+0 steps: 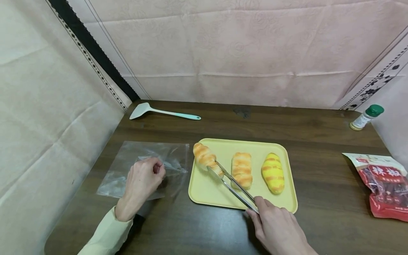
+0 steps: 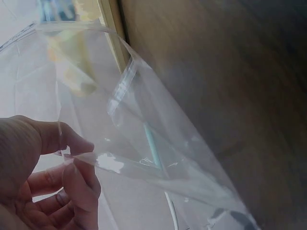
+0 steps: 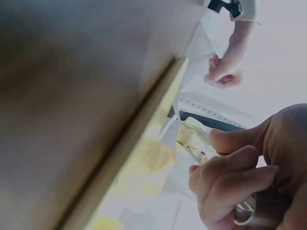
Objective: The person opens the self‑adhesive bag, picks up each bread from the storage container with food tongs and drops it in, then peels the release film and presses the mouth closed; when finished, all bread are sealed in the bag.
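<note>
The left hand (image 1: 143,182) pinches the edge of a clear plastic bag (image 1: 119,166); in the left wrist view the thumb and fingers of this hand (image 2: 53,172) hold the film (image 2: 192,167). Metal tongs (image 1: 234,191) are gripped by the right hand (image 1: 278,225), their tips around a bread roll (image 1: 204,156) at the left of the yellow tray (image 1: 204,196). Its upper end reaches the tray's left rim. The right wrist view shows the right hand (image 3: 240,177) curled round the tongs (image 3: 196,153), with the roll (image 3: 187,136) between the tips.
A rectangular bread (image 1: 241,170) and a yellow bread (image 1: 273,173) lie on the tray. Behind is a pale blue spatula (image 1: 169,112). On the right stand or lie a green-capped bottle (image 1: 366,117) and a red food packet (image 1: 387,187). Cloth hangs behind the table.
</note>
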The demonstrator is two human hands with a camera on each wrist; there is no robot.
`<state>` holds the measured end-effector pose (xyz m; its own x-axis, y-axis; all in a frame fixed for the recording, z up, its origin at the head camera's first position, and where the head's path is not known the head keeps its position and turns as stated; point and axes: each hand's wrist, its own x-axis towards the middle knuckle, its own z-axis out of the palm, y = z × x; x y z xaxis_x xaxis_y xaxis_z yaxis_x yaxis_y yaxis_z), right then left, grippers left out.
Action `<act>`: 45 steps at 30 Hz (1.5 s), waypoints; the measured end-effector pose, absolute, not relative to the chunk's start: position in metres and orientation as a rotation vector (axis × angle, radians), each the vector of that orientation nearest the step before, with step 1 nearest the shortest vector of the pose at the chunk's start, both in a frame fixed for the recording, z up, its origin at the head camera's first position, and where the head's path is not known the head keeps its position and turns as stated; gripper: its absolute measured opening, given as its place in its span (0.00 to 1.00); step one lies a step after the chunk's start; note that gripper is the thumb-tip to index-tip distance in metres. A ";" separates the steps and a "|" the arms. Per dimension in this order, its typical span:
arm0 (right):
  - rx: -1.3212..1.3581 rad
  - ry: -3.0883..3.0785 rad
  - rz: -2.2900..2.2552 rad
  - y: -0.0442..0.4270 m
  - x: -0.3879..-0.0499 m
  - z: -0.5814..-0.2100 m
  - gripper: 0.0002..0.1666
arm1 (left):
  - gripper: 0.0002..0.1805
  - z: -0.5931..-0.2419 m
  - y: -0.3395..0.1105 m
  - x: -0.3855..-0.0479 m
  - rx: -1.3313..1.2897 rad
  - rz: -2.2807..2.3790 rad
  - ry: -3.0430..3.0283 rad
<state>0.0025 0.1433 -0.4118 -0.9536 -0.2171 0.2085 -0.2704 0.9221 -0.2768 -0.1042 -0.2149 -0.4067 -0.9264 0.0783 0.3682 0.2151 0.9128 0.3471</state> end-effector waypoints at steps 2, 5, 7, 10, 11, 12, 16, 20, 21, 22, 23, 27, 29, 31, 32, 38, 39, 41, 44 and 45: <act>0.393 -2.891 0.445 0.145 0.002 -0.406 0.16 | 0.08 -0.406 -0.214 -0.104 -0.211 -0.547 -2.722; 0.448 -2.868 0.437 0.144 0.001 -0.398 0.17 | 0.06 -0.405 -0.214 -0.103 -0.206 -0.534 -2.717; 0.486 -2.872 0.443 0.143 0.000 -0.394 0.18 | 0.06 -0.404 -0.214 -0.103 -0.208 -0.521 -2.712; 0.534 -2.895 0.443 0.138 -0.003 -0.389 0.19 | 0.05 -0.404 -0.213 -0.101 -0.223 -0.499 -2.688; 0.550 -2.906 0.442 0.136 -0.004 -0.388 0.19 | 0.04 -0.404 -0.213 -0.101 -0.233 -0.491 -2.675; 0.564 -2.918 0.441 0.133 -0.005 -0.387 0.19 | 0.04 -0.404 -0.213 -0.100 -0.243 -0.483 -2.662; 0.614 -2.952 0.452 0.124 -0.014 -0.384 0.20 | 0.03 -0.404 -0.212 -0.098 -0.304 -0.447 -2.597; 0.670 -2.953 0.468 0.114 -0.023 -0.384 0.20 | 0.02 -0.405 -0.210 -0.095 -0.370 -0.405 -2.532; 0.683 -2.952 0.464 0.112 -0.025 -0.384 0.19 | 0.03 -0.405 -0.210 -0.095 -0.384 -0.391 -2.514; 0.698 -2.947 0.458 0.110 -0.027 -0.384 0.19 | 0.03 -0.405 -0.210 -0.095 -0.400 -0.377 -2.497; 0.716 -2.938 0.446 0.108 -0.029 -0.384 0.19 | 0.04 -0.405 -0.209 -0.094 -0.412 -0.361 -2.482; 0.793 -2.889 0.401 0.100 -0.038 -0.384 0.18 | 0.05 -0.405 -0.209 -0.094 -0.443 -0.313 -2.427; 0.838 -2.867 0.396 0.096 -0.042 -0.383 0.18 | 0.04 -0.405 -0.208 -0.094 -0.451 -0.300 -2.410; 0.880 -2.855 0.408 0.091 -0.048 -0.383 0.19 | 0.04 -0.406 -0.208 -0.094 -0.457 -0.293 -2.394; 0.900 -2.849 0.418 0.089 -0.051 -0.382 0.19 | 0.04 -0.405 -0.207 -0.094 -0.462 -0.290 -2.386; 0.931 -2.866 0.484 0.073 -0.071 -0.379 0.18 | 0.05 -0.403 -0.205 -0.093 -0.514 -0.297 -2.347; 0.930 -2.877 0.488 0.071 -0.074 -0.379 0.18 | 0.05 -0.403 -0.204 -0.093 -0.523 -0.300 -2.342; 0.933 -2.895 0.498 0.065 -0.080 -0.379 0.18 | 0.06 -0.402 -0.204 -0.093 -0.538 -0.300 -2.330; 0.953 -2.903 0.513 0.057 -0.088 -0.380 0.17 | 0.06 -0.402 -0.203 -0.093 -0.552 -0.300 -2.315; 0.963 -2.900 0.523 0.055 -0.091 -0.380 0.17 | 0.06 -0.402 -0.203 -0.093 -0.554 -0.300 -2.311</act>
<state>-0.0907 0.0549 -0.3805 -0.8063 -0.5737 0.1438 -0.5878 0.7502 -0.3027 -0.0929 -0.2031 -0.4015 -0.6416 0.3016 0.7052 0.4717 0.8802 0.0527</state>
